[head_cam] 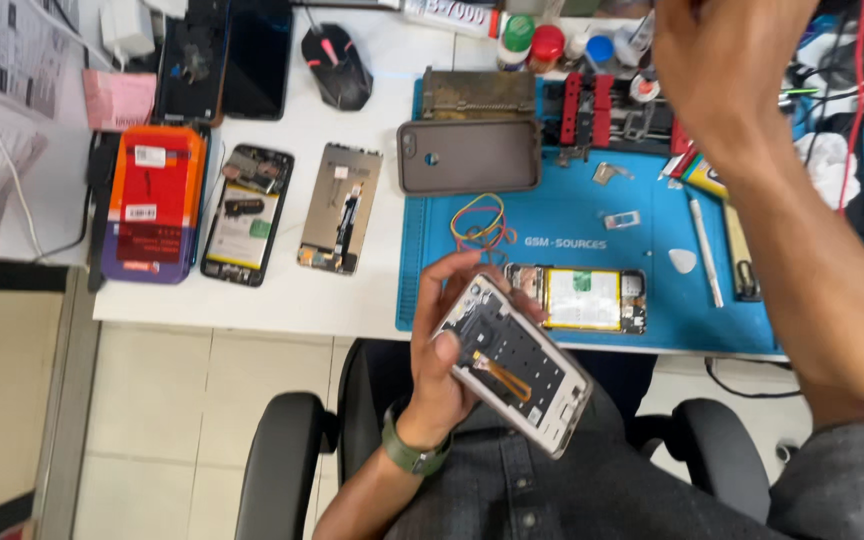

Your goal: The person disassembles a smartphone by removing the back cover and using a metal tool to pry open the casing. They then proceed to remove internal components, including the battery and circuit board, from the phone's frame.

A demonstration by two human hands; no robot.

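"What was in the left hand [442,350]?"

"A phone screen frame [514,362] with its back facing up. The fingers were wrapped around one long side and the thumb pressed on the back. It was held over the lap, just off the front edge of the blue work mat [552,215]."

"And the right hand [722,60]?"

"Up high, near the bottles and tools at the back of the table. The top of the picture cut it off, so I could not tell if it was open or holding something."

"What could have gone wrong?"

"I think the frame could have slipped — only one hand held it, with no table under it, so it would fall to the lap or the floor. The thin orange ribbon cable [508,378] on it could also tear if the thumb rubbed it."

"Was there room to move?"

"Not much. The open phone with the yellow battery [582,298] lay right at the mat's front edge, close to the frame. The rubber bands [479,222] lay just behind. The bare blue patch in the middle was the free spot."
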